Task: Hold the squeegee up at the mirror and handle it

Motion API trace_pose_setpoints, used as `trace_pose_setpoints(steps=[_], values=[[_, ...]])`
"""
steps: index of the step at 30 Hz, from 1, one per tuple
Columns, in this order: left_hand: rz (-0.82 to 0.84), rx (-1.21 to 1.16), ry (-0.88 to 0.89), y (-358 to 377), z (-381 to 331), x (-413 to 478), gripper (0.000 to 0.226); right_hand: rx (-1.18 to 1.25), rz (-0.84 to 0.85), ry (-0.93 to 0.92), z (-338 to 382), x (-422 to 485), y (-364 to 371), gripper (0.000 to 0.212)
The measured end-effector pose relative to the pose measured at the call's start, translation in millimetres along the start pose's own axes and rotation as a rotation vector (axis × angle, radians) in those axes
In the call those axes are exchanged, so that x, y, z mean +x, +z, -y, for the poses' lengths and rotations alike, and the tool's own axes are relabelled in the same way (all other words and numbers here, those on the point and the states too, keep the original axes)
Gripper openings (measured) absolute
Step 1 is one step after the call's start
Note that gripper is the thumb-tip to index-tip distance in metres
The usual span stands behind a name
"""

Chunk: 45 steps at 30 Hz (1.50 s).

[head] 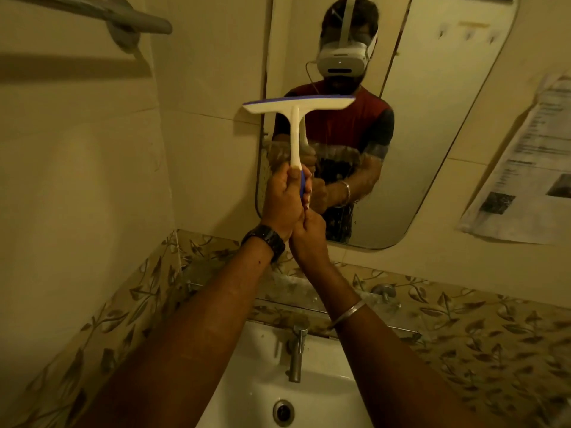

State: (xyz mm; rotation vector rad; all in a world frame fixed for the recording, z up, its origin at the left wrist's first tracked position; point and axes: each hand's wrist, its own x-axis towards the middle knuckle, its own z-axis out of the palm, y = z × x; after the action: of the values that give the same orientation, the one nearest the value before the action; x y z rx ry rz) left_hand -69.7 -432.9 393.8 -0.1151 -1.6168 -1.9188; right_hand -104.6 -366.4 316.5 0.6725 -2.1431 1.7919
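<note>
A white squeegee (296, 118) with a blue rubber blade stands upright, its blade level against the left part of the wall mirror (432, 134). My left hand (282, 199), with a dark watch on its wrist, grips the blue lower end of the handle. Just below it, my right hand (309, 230), a metal bangle on its forearm, grips the very bottom of the handle. Both arms reach up over the sink. The mirror's lower middle looks wet and streaked, and it reflects a person wearing a headset.
A white sink (256, 366) with a metal tap (296, 350) and a drain lies below. A glass shelf (278, 291) runs under the mirror. Newspaper (525, 168) hangs on the right wall. A towel bar (123, 17) sits at top left.
</note>
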Motion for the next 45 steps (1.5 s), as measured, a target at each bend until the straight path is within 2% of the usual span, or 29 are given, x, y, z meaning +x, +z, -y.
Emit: trace_pose_setpoints(steps=[8,12,17,21,24,29,33,36,39,45], values=[[-0.062,0.018,-0.127,0,72,-39,0.031,-0.103,0.036,0.171,-64,-44,-6,0.033],[-0.072,0.026,-0.189,5,91,-60,0.031,-0.122,0.051,0.164,-80,-67,-16,0.031],[-0.057,-0.04,-0.16,5,71,-70,0.03,-0.156,0.053,0.083,-66,-75,-24,0.029],[-0.035,-0.108,-0.08,7,31,-47,0.029,-0.16,0.038,-0.059,-26,-43,-24,0.033],[-0.06,-0.139,-0.064,9,15,-27,0.029,-0.213,0.037,-0.09,-9,-21,-25,0.039],[-0.081,-0.133,-0.098,14,48,-32,0.03,-0.331,0.076,-0.044,-34,-26,-32,0.05],[-0.119,-0.086,-0.163,17,86,-57,0.029,-0.386,0.089,0.022,-74,-51,-39,0.045],[-0.115,-0.043,-0.19,20,102,-72,0.029,-0.363,0.089,0.057,-92,-66,-43,0.037],[-0.119,-0.029,-0.195,18,98,-78,0.029,-0.327,0.072,0.037,-88,-73,-43,0.04],[-0.02,-0.088,-0.073,24,45,-67,0.029,-0.177,0.019,-0.093,-42,-59,-44,0.035]])
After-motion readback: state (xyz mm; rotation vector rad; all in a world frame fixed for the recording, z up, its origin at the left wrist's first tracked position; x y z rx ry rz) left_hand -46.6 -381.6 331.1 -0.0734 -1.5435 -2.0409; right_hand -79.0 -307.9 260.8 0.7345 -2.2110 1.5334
